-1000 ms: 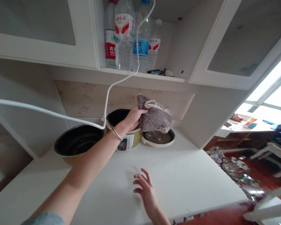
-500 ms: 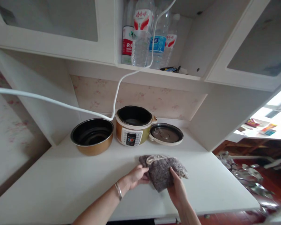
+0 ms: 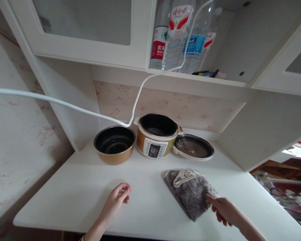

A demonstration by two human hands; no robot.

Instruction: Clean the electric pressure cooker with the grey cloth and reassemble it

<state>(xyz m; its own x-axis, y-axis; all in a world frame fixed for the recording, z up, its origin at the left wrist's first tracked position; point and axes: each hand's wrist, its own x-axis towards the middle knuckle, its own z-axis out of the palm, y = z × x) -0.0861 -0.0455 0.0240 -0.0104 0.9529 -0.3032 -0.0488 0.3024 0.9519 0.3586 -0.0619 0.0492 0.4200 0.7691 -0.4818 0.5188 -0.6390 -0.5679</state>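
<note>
A grey-brown folded cloth [image 3: 190, 192] with a pale patterned trim lies on the white counter [image 3: 145, 207], right of centre. My right hand [image 3: 223, 209] has its thumb on the cloth's right edge, with the other fingers curled below. My left hand [image 3: 119, 195] is over the counter to the left, apart from the cloth. Its fingers are curled in and nothing shows in them. Behind it stands a gold inner pot [image 3: 115, 157] with a black inside. An open electric cooker [image 3: 155, 147] is beside the pot, and its lid [image 3: 194, 147] lies upside down on the right.
A white cable [image 3: 90, 115] hangs in front of the pots and runs up past the shelf. Several plastic bottles [image 3: 179, 36] stand in the open cabinet above. Blurred shiny items [image 3: 283, 194] are beyond the counter's right edge.
My left hand has let go of the cloth and moved left, its fingers curling. The cloth now lies flatter on the counter, with my right hand at its right edge. The view has shifted left.
</note>
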